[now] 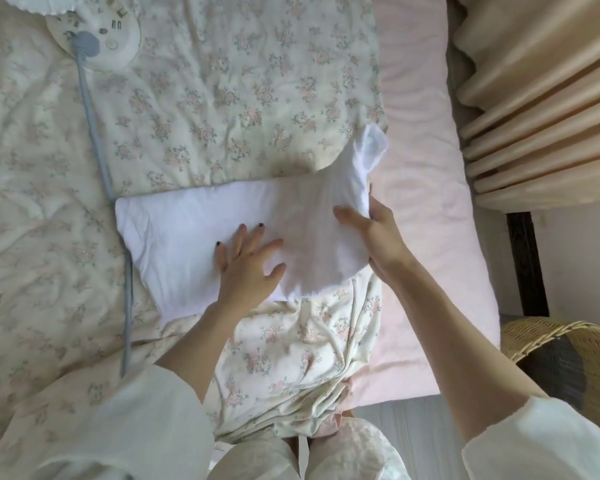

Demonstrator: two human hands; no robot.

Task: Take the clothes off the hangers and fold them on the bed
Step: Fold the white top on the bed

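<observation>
White garment (187, 237) lies on the bed (430, 168). Left hand (246, 268), fingers spread, flattens its middle as anchor; right hand (378, 233) clamps the raised end, apparently to fold it over.

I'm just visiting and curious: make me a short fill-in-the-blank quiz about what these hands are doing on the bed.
1. The left hand lies flat, fingers spread, on the ____ garment.
2. The right hand lifts the garment's ____ end off the bed.
3. The quilt has a ____ print.
4. At the lower right stands a ____ basket.

Missing words: white; right; floral; wicker
</observation>
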